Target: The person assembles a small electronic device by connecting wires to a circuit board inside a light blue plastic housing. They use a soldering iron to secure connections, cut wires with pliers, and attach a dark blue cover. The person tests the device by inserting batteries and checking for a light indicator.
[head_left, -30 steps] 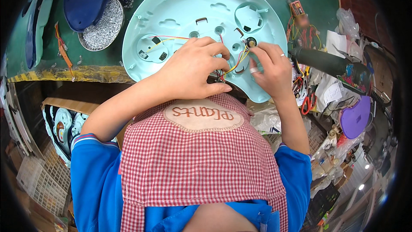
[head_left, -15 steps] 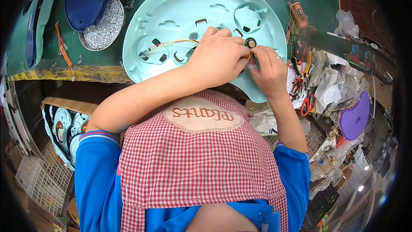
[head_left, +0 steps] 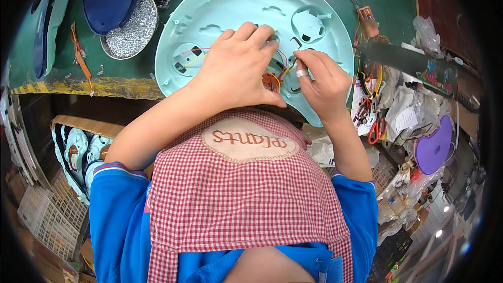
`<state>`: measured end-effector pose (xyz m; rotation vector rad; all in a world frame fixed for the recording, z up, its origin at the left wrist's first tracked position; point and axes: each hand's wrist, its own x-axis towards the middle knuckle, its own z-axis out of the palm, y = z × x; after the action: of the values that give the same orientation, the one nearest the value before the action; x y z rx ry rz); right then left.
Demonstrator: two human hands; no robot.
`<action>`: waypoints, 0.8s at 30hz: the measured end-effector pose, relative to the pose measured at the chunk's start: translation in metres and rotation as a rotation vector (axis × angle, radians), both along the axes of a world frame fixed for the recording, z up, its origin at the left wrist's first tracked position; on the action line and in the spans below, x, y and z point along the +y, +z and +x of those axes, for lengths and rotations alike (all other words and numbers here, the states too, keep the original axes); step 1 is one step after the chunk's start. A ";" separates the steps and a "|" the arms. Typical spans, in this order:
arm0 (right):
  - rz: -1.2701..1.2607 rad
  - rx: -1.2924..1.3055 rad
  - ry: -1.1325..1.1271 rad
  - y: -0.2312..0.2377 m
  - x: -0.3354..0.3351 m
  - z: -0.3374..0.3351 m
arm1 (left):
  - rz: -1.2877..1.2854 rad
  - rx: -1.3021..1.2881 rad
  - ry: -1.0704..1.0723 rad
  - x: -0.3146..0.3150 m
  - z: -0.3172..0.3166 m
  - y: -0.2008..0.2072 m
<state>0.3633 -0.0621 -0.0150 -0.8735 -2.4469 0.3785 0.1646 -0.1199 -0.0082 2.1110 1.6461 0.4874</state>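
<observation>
At upper centre of the head view, the mint-green shell [head_left: 230, 1] lies hollow side up, overhanging the front edge of the green bench [head_left: 126, 71]. The left hand [head_left: 238, 65] arches across its middle, thumb spread well away from the fingers; the right hand [head_left: 327, 84], right of centre, pinches the wires [head_left: 286, 71] between thumb and forefinger. Good handling probably calls for a steadying left hand, a light grip close to the wire tips, and no tugging at the joints. The left palm hides part of the shell's floor; the right fingertips mask the exact point of contact. A dark blue shell [head_left: 110, 0] is cut off at upper left; a dark shape [head_left: 390, 58] at right is blurred beyond identification.
</observation>
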 end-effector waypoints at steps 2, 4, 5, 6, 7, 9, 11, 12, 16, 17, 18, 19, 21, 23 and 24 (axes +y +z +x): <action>-0.097 0.001 -0.001 -0.002 0.003 -0.004 | 0.026 0.001 -0.018 -0.001 -0.004 -0.001; -0.124 0.020 0.006 0.002 0.003 -0.006 | 0.102 -0.008 -0.037 -0.008 -0.012 -0.006; -0.143 0.028 0.004 0.001 0.000 -0.005 | 0.112 0.001 -0.023 -0.015 -0.013 -0.007; -0.162 0.037 0.001 0.001 -0.001 -0.004 | 0.073 0.024 0.026 -0.020 -0.014 -0.005; -0.069 -0.020 0.037 0.001 0.001 -0.003 | 0.033 0.046 0.073 -0.024 -0.015 -0.002; 0.115 -0.128 0.112 0.001 0.004 -0.004 | 0.030 0.075 0.147 -0.030 -0.018 -0.005; 0.018 -0.189 0.064 0.005 0.002 -0.004 | 0.067 0.083 0.158 -0.031 -0.019 -0.009; -0.030 -0.221 0.041 0.007 0.001 -0.003 | 0.086 0.085 0.164 -0.031 -0.019 -0.010; -0.011 -0.192 0.087 0.005 0.007 -0.005 | 0.090 0.082 0.164 -0.029 -0.020 -0.009; -0.024 -0.219 0.082 0.009 0.008 -0.007 | 0.099 0.078 0.161 -0.029 -0.020 -0.009; -0.038 -0.245 0.077 0.011 0.009 -0.009 | 0.108 0.073 0.158 -0.029 -0.020 -0.009; -0.044 -0.255 0.076 0.011 0.008 -0.008 | 0.103 0.080 0.159 -0.029 -0.020 -0.009; -0.053 -0.273 0.079 0.009 0.007 -0.007 | 0.095 0.096 0.165 -0.031 -0.019 -0.011; -0.019 -0.301 0.075 0.006 0.006 -0.011 | 0.098 0.082 0.164 -0.029 -0.020 -0.010; -0.004 -0.315 0.071 0.005 0.005 -0.012 | 0.098 0.074 0.160 -0.028 -0.020 -0.010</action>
<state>0.3509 -0.0572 -0.0102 -0.9080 -2.7719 0.2888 0.1449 -0.1481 -0.0180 2.0990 1.8793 0.5557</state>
